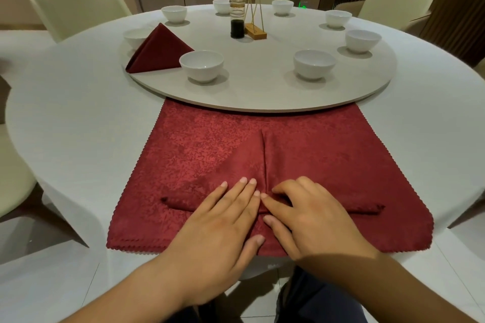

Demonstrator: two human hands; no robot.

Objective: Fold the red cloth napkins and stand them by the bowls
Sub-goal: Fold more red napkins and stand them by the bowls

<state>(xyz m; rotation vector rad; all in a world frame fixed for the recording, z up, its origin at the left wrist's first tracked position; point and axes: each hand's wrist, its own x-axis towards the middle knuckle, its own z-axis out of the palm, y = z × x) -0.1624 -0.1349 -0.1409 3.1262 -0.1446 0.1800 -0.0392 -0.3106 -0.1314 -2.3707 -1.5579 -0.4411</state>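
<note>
A red cloth napkin [210,144] lies spread on the white table in front of me, its far edge tucked under the round turntable [262,92]. A rolled fold runs across its near part and a crease runs up its middle. My left hand [217,220] presses flat on the fold with straight fingers. My right hand [307,215] rests beside it, fingers bent, fingertips pressing the cloth at the crease. A folded red napkin [157,50] stands as a pyramid on the turntable, between two white bowls [201,64] at the left.
Several more white bowls [314,63] ring the turntable. A dark sauce bottle [237,21] and a wooden holder with gold rods [256,30] stand near its centre. Pale chairs [76,8] surround the table. The table's near edge runs just under my wrists.
</note>
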